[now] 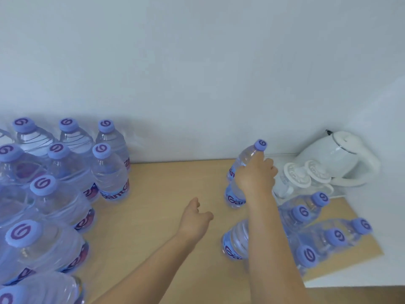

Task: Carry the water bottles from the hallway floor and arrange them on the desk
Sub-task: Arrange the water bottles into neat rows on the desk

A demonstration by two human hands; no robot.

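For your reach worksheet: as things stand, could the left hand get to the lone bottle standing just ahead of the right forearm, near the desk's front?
Probably yes. The left hand hovers open over bare desk, with nothing between it and that bottle. The right hand grips another bottle farther back; its forearm only crosses the near bottle's right side.

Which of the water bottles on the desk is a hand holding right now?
The upright bottle left of the white kettle. The right hand grips its shoulder below the cap; the left hand holds nothing.
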